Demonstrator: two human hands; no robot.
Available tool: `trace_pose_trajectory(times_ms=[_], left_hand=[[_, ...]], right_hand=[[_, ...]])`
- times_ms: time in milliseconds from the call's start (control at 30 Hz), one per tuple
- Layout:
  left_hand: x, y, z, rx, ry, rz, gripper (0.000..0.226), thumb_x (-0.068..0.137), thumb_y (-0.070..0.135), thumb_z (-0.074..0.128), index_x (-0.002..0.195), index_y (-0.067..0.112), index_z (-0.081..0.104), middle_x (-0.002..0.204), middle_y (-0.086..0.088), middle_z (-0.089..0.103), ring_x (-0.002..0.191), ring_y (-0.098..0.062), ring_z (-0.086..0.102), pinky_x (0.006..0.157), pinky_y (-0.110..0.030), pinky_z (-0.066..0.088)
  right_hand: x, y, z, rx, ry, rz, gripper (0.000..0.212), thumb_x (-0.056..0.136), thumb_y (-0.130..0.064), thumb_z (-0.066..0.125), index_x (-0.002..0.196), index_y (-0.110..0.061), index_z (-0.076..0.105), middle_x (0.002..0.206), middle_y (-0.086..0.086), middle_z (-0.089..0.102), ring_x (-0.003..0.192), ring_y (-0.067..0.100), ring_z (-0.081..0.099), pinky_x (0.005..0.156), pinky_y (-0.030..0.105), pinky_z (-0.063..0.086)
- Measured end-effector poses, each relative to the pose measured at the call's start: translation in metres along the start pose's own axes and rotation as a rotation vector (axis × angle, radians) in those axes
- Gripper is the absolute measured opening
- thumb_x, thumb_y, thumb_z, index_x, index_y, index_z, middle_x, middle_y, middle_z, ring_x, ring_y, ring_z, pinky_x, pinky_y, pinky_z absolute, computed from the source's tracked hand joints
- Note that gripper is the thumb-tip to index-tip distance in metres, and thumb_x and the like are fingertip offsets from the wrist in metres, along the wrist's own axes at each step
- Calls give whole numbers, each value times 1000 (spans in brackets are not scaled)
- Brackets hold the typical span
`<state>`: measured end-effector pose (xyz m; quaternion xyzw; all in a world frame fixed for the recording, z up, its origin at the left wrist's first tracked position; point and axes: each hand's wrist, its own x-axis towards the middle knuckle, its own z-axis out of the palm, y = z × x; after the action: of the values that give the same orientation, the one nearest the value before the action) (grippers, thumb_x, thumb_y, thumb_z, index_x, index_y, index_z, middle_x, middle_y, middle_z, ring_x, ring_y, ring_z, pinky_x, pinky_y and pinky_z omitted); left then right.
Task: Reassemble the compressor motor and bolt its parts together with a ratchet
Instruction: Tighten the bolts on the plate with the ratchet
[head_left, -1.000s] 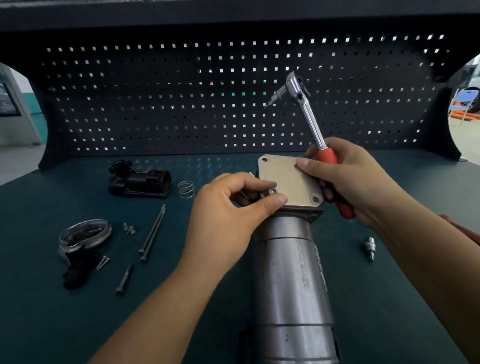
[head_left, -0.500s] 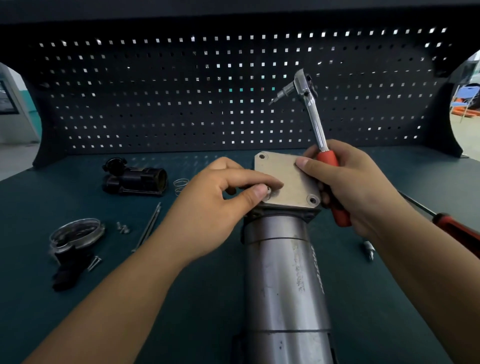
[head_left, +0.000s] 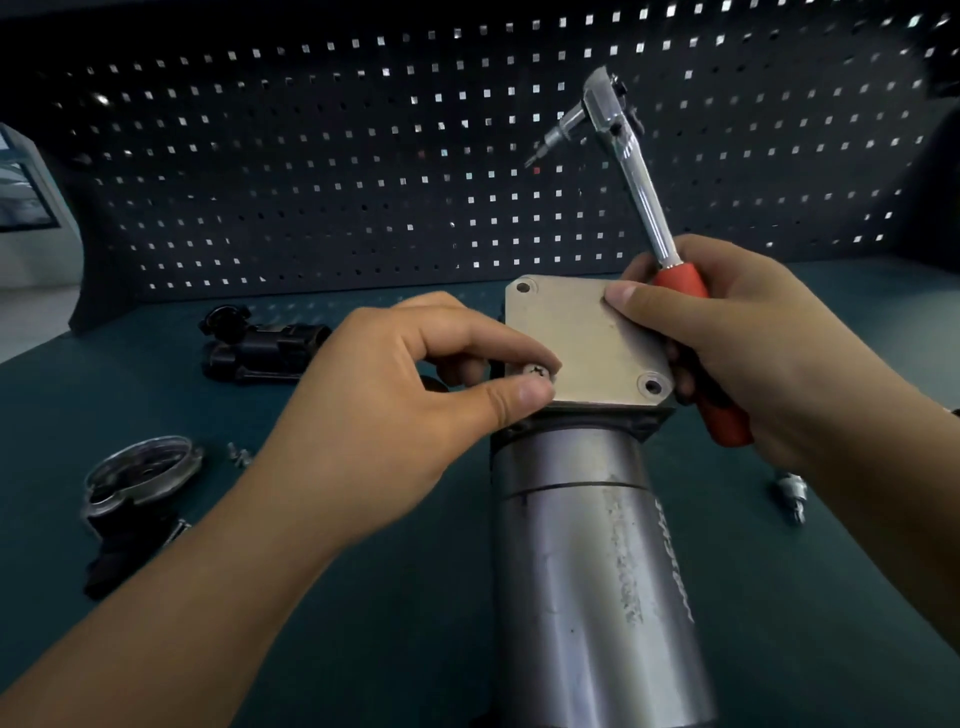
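Atop the motor, the plate lies with 2 holes empty, the left hand pinching 1 bolt at its near-left corner, the right hand gripping the ratchet and steadying the plate, which may shift and cross-thread that bolt.

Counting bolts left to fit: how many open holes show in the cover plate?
2: the cover plate's far-left hole and near-right hole. The right hand hides the far-right corner; the left hand pinches a bolt at near-left.
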<state>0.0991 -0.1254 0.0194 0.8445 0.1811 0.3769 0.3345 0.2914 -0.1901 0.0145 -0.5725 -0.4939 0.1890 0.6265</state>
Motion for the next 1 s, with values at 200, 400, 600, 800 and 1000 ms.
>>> trace_pose_trajectory(times_ms=[200, 400, 600, 800, 1000], left_hand=[[-2, -5, 7, -32, 73, -9, 14, 66, 38, 71, 79, 38, 74, 75, 4, 63, 69, -1, 54, 65, -15, 46], [-5, -8, 16, -90, 149, -20, 21, 60, 48, 74, 79, 40, 73, 77, 2, 68, 72, -7, 60, 71, -24, 52], [-6, -10, 23, -107, 222, -11, 27, 59, 51, 68, 81, 37, 73, 77, 8, 66, 74, -5, 58, 71, -28, 50], [-6, -7, 22, -31, 128, 43, 30, 65, 51, 67, 95, 50, 69, 77, 19, 51, 75, -1, 50, 69, -17, 41], [-5, -5, 12, 32, -1, 34, 18, 73, 48, 65, 90, 50, 70, 83, 15, 56, 82, -5, 55, 69, -12, 40]], right_hand=[[-1, -1, 1, 10, 3, 0, 14, 84, -22, 67, 75, -16, 59, 45, -6, 45, 35, 7, 38, 36, 13, 33], [-3, -1, 0, 19, 8, 20, 14, 84, -23, 67, 74, -17, 58, 44, -7, 45, 35, 6, 39, 34, 15, 33], [-3, 0, -1, 18, -2, 22, 14, 84, -24, 67, 75, -17, 58, 45, -7, 45, 35, 6, 39, 35, 14, 33], [-2, 0, -3, 22, -16, 17, 14, 84, -23, 66, 75, -16, 59, 44, -6, 45, 34, 6, 39, 34, 14, 32], [-1, 0, -3, 33, -17, 11, 14, 83, -23, 67, 74, -16, 58, 44, -6, 45, 34, 7, 38, 36, 12, 31]])
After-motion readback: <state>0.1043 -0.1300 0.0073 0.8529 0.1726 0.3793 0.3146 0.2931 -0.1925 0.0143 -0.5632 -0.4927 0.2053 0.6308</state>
